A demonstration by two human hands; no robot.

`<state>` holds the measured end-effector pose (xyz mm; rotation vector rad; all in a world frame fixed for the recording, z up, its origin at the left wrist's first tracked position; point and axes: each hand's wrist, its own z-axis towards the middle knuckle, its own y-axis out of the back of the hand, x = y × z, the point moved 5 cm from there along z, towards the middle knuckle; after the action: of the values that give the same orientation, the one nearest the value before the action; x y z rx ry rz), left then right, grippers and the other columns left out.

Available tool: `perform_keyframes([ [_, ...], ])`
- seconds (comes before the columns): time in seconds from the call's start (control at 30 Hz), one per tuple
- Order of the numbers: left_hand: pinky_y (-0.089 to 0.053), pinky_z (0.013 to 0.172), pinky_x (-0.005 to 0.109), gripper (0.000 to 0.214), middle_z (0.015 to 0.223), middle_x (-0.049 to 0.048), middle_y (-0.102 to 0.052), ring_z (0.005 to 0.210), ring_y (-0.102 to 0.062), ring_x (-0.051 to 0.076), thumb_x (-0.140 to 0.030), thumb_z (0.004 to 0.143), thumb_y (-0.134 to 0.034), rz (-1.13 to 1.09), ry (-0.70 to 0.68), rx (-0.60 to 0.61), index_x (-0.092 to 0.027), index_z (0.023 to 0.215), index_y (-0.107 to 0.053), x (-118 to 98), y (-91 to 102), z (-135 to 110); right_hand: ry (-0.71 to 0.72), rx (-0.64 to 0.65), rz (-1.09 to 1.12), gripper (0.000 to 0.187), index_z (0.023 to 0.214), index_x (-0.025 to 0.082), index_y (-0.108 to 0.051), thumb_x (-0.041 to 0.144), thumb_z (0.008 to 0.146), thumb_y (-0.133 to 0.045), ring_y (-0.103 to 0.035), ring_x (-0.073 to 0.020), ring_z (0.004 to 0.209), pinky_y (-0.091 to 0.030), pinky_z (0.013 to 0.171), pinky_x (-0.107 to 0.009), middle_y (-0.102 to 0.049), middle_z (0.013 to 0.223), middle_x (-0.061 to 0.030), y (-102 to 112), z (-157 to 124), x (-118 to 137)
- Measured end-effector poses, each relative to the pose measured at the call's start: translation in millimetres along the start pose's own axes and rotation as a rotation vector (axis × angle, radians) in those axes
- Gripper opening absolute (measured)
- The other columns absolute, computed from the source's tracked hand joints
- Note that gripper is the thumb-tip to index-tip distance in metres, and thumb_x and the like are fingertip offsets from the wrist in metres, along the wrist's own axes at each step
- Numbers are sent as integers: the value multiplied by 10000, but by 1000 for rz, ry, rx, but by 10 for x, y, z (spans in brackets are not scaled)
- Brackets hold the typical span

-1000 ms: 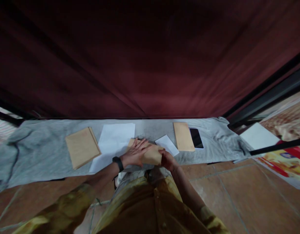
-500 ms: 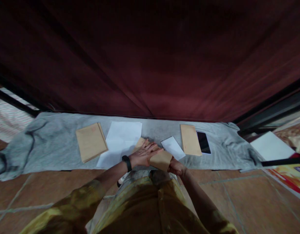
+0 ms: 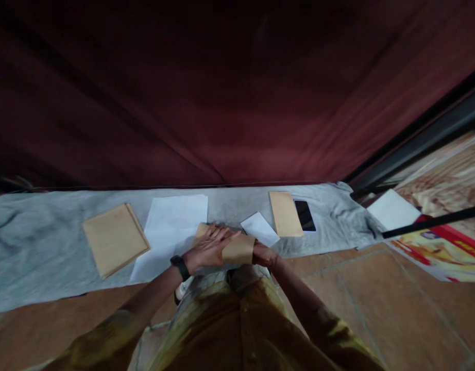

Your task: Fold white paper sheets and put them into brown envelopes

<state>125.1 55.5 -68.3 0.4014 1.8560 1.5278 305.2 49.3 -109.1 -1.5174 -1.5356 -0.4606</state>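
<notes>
A brown paper envelope [image 3: 238,250] lies close in front of me, partly over the white paper sheets [image 3: 175,219]. My left hand [image 3: 208,250], wearing a dark wristband, presses flat across the envelope with its fingers stretched out. My right hand [image 3: 264,254] grips the envelope's right end; its fingertips are hidden at or inside that edge. Just beyond the right hand, a small white folded paper [image 3: 259,228] lies at an angle on the grey cloth.
A stack of larger brown envelopes [image 3: 116,239] sits at left on the grey cloth [image 3: 67,206]. To the right lie another brown envelope [image 3: 286,214] and a phone [image 3: 305,215]. A dark red curtain [image 3: 222,129] rises behind; a colourful printed box [image 3: 442,252] is at far right.
The view has turned to the right, so everything on the cloth appears shifted left. Both hands stay on the same envelope, which now looks more level.
</notes>
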Motion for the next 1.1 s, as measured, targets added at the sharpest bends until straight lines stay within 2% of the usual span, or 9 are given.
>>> perform_keyframes([
  [0.07, -112, 1229, 570, 1082, 1531, 127, -432, 1427, -383, 362, -420, 712, -762, 7, 18, 0, -312, 1615, -175, 53, 9, -1, 18, 22, 30, 279, 807, 167, -675, 304, 624, -834, -670, -191, 727, -538, 681, -305, -693, 760, -27, 89, -84, 9],
  [0.13, -123, 1227, 568, 1109, 1527, 134, -433, 1432, -381, 367, -438, 702, -763, 10, 43, -6, -299, 1619, -153, 119, 36, -15, 94, -35, 28, 282, 839, 173, -680, 370, 680, -803, -650, -161, 697, -530, 670, -281, -692, 787, -23, 265, -213, 33],
  [0.3, -189, 1211, 565, 1178, 1491, 144, -463, 1411, -412, 365, -425, 672, -782, 11, 123, 0, -276, 1625, -106, 290, 115, -58, 258, -597, -266, 216, 784, 234, -599, 410, 796, -723, -615, -178, 684, -500, 656, -293, -605, 689, 12, 913, -556, 77],
  [0.4, -189, 1206, 583, 1182, 1501, 149, -450, 1421, -398, 374, -420, 669, -782, 47, 148, -9, -273, 1625, -103, 350, 120, -63, 251, -806, -410, 266, 743, 261, -531, 372, 774, -770, -652, -245, 838, -491, 789, -346, -580, 671, -7, 1065, -578, 82],
  [0.47, -181, 1206, 593, 1175, 1512, 156, -438, 1429, -389, 380, -420, 672, -779, 75, 151, -17, -275, 1625, -107, 365, 107, -61, 260, -875, -426, 311, 770, 265, -503, 376, 756, -793, -652, -295, 991, -482, 859, -371, -619, 745, -49, 1042, -520, 91],
  [0.57, -199, 1204, 584, 1161, 1507, 162, -443, 1426, -395, 381, -413, 679, -775, 95, 163, -31, -266, 1626, -120, 374, 94, -70, 231, -956, -487, 346, 909, 243, -515, 369, 754, -797, -593, -346, 1187, -472, 929, -397, -661, 1018, -143, 922, -428, 102],
  [0.73, -200, 1198, 599, 1115, 1527, 169, -426, 1446, -374, 392, -420, 703, -750, 126, 139, -40, -265, 1621, -136, 392, 103, -143, 72, -1002, -592, 486, 1195, 198, -511, 370, 813, -755, -507, -400, 1313, -435, 1029, -473, -557, 1329, -235, 812, -397, 64],
  [0.9, -217, 1189, 603, 1126, 1532, 182, -416, 1440, -381, 402, -391, 706, -745, 145, 167, -46, -255, 1623, -105, 465, 97, -234, 54, -1020, -584, 601, 1282, 167, -497, 341, 784, -784, -447, -435, 1357, -367, 1094, -519, -522, 1379, -268, 810, -420, 73],
  [1.1, -216, 1182, 618, 1127, 1550, 198, -393, 1447, -367, 409, -374, 709, -749, 163, 149, -51, -256, 1625, -102, 505, 80, -325, 37, -1055, -658, 518, 1197, 131, -547, 302, 756, -759, -497, -426, 1292, -353, 1083, -535, -560, 1310, -269, 720, -396, 163],
])
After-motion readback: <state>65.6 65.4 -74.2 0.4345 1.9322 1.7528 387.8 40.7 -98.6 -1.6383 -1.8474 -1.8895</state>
